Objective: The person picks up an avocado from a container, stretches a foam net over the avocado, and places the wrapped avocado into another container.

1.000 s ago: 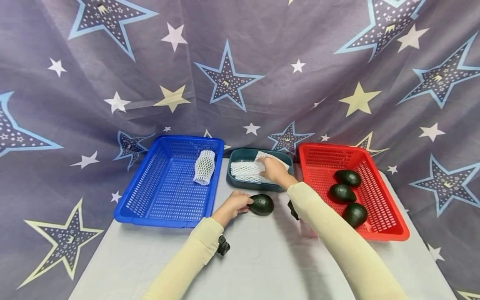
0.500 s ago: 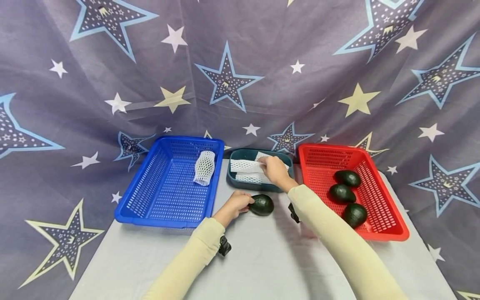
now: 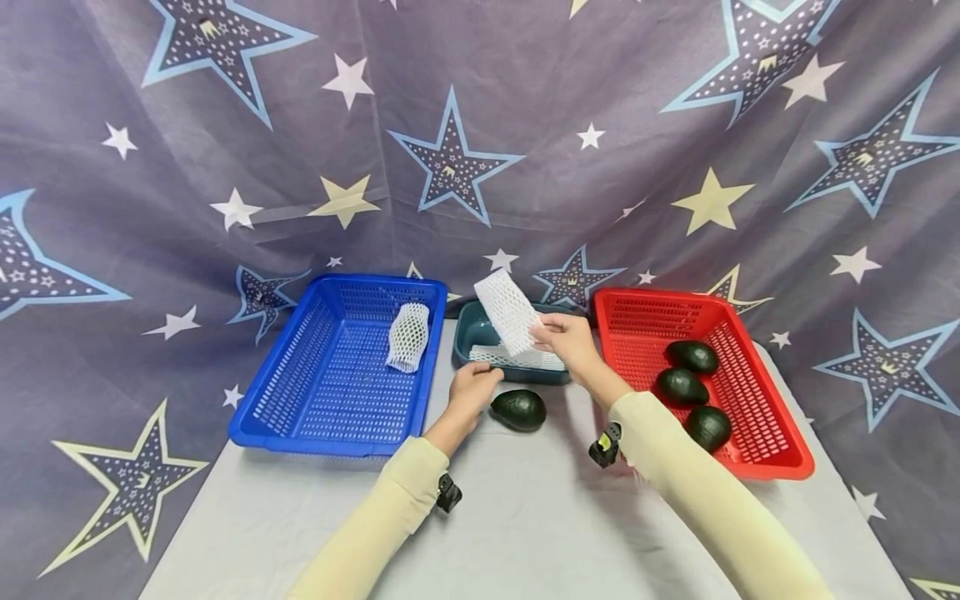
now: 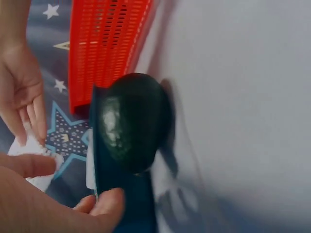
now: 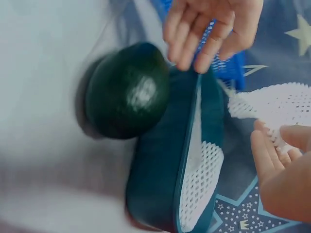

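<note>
My right hand (image 3: 567, 340) pinches a flat white foam net sleeve (image 3: 507, 310) by its near end, holding it up over the dark teal bin (image 3: 486, 375). My left hand (image 3: 474, 390) is off the avocado (image 3: 519, 410), just behind and left of it, its fingers loosely bent with nothing between them. In the left wrist view the thumb and fingertips (image 4: 111, 204) stand apart. That dark green avocado lies on the table in front of the bin. More white foam net (image 5: 204, 184) lies inside the bin.
A blue basket (image 3: 315, 446) at the left holds a bulging foam net sleeve (image 3: 408, 337). The red basket (image 3: 780, 467) at the right holds several avocados (image 3: 682, 387). Behind stands a star-patterned curtain (image 3: 420, 50); a white cloth (image 3: 517, 533) covers the table.
My right hand has lifted the foam net sleeve out of the bin and drawn it nearer. My left hand has let go of the avocado and moved slightly up.
</note>
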Demonstrator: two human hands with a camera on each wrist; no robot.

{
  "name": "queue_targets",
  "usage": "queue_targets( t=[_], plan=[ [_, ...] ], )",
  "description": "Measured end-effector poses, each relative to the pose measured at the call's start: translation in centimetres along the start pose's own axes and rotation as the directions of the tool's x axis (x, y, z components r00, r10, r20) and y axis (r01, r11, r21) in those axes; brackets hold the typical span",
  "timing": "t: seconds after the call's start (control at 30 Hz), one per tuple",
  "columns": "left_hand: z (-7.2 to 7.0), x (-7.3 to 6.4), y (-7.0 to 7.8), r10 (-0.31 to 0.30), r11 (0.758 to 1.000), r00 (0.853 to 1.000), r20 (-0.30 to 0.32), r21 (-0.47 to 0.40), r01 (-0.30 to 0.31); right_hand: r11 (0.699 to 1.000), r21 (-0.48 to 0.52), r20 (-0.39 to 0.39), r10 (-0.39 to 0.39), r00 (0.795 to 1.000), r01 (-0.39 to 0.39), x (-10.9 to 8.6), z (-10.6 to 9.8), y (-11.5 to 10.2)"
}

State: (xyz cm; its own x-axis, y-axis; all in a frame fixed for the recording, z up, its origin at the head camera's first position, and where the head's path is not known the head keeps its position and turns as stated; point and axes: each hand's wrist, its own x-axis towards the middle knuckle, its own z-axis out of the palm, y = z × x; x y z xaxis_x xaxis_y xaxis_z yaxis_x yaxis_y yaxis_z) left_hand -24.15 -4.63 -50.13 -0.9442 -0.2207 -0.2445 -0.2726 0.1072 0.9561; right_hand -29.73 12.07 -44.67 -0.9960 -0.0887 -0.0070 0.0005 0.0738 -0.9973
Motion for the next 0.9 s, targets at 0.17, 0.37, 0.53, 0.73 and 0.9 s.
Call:
queue_targets(
  t=[0.17,0.37,0.53,0.73,0.9],
  plan=[
    [0.0,0.4,1.4,0.087,0.967,0.996,0.009,-0.24,-0.082,0.969,0.213,0.049,0.118,0.992,-0.126,-1.5,-1.1,0.2],
    [-0.4,0.6,2.5,0.109,0.939,0.975,0.195,-0.343,-0.036,0.933,0.3,0.125,0.168,0.978,-0.198,-3.4,-1.5,1.1],
    [-0.5,0.4,2.5,0.121,0.938,0.96,0.253,-0.345,-0.028,0.938,0.277,0.164,0.169,0.972,-0.209,-4.8,-1.4,1.8],
    [-0.5,0.3,2.1,0.12,0.947,0.96,0.255,-0.32,-0.034,0.96,0.213,0.14,0.157,0.978,-0.184,-5.5,-1.4,2.0],
    [-0.6,0.2,1.9,0.125,0.952,0.952,0.279,-0.305,-0.036,0.953,0.227,0.097,0.184,0.978,-0.201,-5.9,-1.4,2.2]
  ],
)
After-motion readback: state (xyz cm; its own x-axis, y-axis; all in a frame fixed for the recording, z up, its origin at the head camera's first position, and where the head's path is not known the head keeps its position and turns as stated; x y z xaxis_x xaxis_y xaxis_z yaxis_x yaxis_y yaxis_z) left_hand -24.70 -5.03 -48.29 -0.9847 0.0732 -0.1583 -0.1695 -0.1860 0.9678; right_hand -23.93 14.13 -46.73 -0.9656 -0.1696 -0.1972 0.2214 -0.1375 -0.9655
